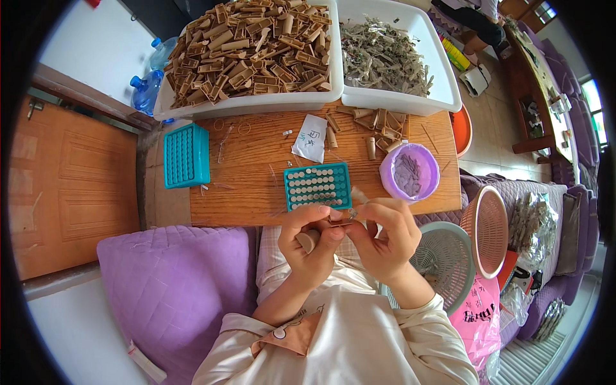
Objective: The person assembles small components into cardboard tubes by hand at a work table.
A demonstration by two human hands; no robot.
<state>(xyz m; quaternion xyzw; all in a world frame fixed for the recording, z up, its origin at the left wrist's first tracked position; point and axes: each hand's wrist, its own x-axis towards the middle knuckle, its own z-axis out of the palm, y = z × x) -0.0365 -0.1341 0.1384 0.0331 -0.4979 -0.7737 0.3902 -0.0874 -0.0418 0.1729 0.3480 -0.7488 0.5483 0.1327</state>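
Both hands meet above my lap, just in front of the table's near edge. My left hand is closed around a brown plastic half-round shell, its rounded end showing below the fingers. Fingertips of my right hand press together at the shell's other end. A small pale, see-through piece sticks up from the right fingers; its exact kind is hard to make out. Right behind the hands lies a teal tray with rows of small round whitish discs.
At the back stand a white bin of brown shells and a white bin of greyish clear parts. A purple-rimmed tub, loose shells, a paper slip and a teal block share the table. Baskets stand right.
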